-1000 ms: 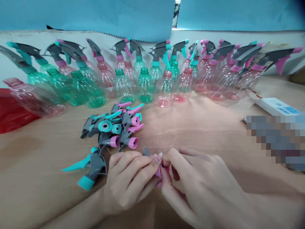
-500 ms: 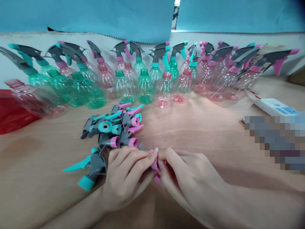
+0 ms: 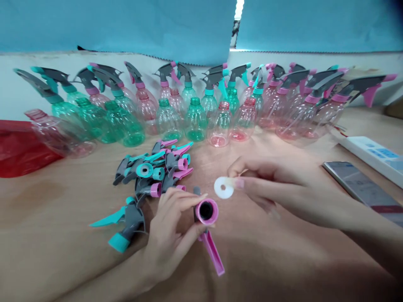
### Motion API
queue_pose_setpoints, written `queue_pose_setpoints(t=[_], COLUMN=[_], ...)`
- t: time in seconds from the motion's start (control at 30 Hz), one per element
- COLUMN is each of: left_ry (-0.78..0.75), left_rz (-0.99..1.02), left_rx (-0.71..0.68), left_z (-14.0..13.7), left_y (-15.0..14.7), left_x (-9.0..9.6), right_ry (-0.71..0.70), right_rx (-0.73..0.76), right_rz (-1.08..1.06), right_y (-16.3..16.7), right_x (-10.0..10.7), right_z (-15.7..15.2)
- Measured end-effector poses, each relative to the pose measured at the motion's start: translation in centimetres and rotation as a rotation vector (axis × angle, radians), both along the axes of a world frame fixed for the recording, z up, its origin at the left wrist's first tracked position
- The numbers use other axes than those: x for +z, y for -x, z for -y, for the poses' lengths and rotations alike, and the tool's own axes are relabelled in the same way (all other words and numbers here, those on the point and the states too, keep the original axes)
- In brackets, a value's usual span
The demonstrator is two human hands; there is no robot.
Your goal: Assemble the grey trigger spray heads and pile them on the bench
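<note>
Pinched in my left hand (image 3: 170, 235) is a spray trigger head (image 3: 211, 209) with a pink collar and pink lever. Its round collar opening faces me and looks dark inside, and the lever points down. Just above and right of it, my right hand (image 3: 255, 184) grips a flat white ring washer (image 3: 223, 188) between thumb and fingers. The washer is apart from the collar. A grey head with a teal collar and lever, another spray trigger head (image 3: 130, 224), lies left of my left hand. Behind it is a pile of pink and teal trigger heads (image 3: 154, 167).
Several clear green and pink bottles (image 3: 195, 121) stand along the back, many with trigger heads fitted. A pink bottle (image 3: 59, 136) leans at the left by a red bag (image 3: 25, 151). A phone (image 3: 362, 184) and a white power strip (image 3: 374, 153) lie at the right.
My hands were together over the pink part; now they are apart. The right hand has moved up and right, and a white washer shows in it. The trigger head's collar is now visible.
</note>
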State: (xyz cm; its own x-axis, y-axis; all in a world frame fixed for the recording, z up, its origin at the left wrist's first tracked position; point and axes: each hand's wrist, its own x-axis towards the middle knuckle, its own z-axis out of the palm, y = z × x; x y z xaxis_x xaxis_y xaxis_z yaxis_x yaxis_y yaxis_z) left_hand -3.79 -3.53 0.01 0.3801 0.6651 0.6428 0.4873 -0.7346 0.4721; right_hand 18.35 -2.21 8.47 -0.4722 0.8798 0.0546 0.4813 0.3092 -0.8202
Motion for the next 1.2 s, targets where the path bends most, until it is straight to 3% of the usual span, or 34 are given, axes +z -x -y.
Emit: queue_pose_setpoints(t=[0.13, 0.3, 0.57, 0.73, 0.93, 1.0, 1.1, 1.2], left_ry=[0.066, 0.08, 0.08, 0.085, 0.106, 0.12, 0.135, 0.133], left_rz=[0.039, 0.054, 0.041, 0.052, 0.052, 0.055, 0.053, 0.043], left_rx=[0.012, -0.005, -0.033, -0.053, -0.04, -0.044, -0.052, -0.062], left_z=[0.1, 0.1, 0.1, 0.1, 0.1, 0.1, 0.1, 0.2], left_y=[-0.3, -0.4, -0.3, -0.3, -0.3, -0.3, -0.2, -0.1], left_x=[0.0, -0.1, -0.2, -0.1, -0.2, -0.2, -0.3, -0.3], right_ry=[0.165, 0.054, -0.189, -0.252, -0.669, -0.727, -0.673, -0.507], right_rx=[0.188, 0.275, 0.117, 0.104, 0.253, 0.275, 0.303, 0.343], right_rz=[-0.007, 0.055, 0.155, 0.169, 0.337, 0.281, 0.151, 0.17], right_y=[0.7, 0.9, 0.9, 0.7, 0.3, 0.3, 0.4, 0.5], right_x=[-0.2, -1.4, -2.0, -1.9, -2.9, -3.2, -3.3, -2.9], right_z=[-0.4, -0.5, 0.0, 0.0, 0.3, 0.3, 0.2, 0.0])
